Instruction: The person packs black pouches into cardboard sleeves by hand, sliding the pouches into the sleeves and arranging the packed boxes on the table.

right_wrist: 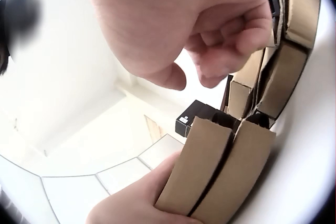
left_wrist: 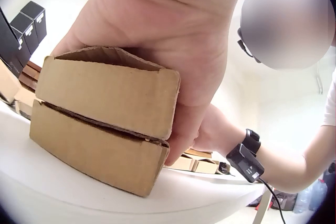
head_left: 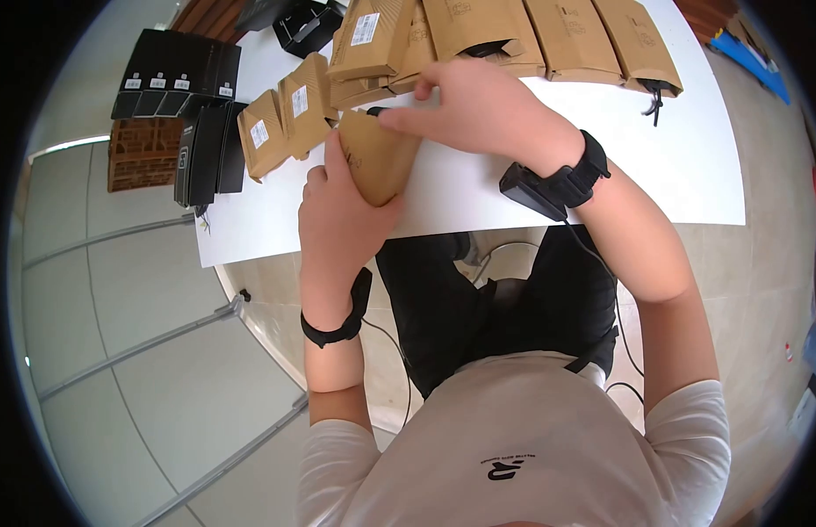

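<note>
My left hand point(head_left: 337, 215) grips a small brown cardboard box point(head_left: 381, 162) near the table's front edge, thumb on one side and fingers on the other. In the left wrist view the box shows two layers with a dark slit between them. Something black point(head_left: 375, 111) pokes out at its far end. Over that end hovers my right hand point(head_left: 482, 105), its fingers loosely bent. The right wrist view shows a gap between thumb and fingertips, with nothing held there.
Several similar cardboard boxes point(head_left: 573, 39) line the back of the white table point(head_left: 689, 167). Two labelled ones point(head_left: 263, 133) lie left of my hands. Black boxes point(head_left: 175, 75) stand at the far left, and an open black box point(head_left: 307, 31) sits behind.
</note>
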`<state>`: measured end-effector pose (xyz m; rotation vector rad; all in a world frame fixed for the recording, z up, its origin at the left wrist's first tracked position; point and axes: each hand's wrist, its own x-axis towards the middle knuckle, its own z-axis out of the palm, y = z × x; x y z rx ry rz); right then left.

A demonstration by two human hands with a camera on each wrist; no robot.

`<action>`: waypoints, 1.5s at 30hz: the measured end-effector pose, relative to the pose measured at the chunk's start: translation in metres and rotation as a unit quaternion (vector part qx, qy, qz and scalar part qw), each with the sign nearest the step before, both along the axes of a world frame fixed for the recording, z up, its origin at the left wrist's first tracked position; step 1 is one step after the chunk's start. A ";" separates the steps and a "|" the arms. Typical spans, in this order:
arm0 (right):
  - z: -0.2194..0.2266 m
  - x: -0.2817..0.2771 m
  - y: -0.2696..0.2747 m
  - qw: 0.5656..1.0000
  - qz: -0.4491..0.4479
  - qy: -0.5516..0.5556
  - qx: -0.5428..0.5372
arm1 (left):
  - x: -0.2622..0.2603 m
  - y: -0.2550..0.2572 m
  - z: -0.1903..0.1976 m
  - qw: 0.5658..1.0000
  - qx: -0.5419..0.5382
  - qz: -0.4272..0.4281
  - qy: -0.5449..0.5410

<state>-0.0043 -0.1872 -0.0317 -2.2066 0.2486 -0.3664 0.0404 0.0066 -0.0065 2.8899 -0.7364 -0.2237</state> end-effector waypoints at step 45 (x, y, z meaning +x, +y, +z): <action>0.001 0.004 0.004 0.909 0.162 0.022 0.383 | 0.111 0.030 -0.017 0.958 -0.257 -0.024 -0.121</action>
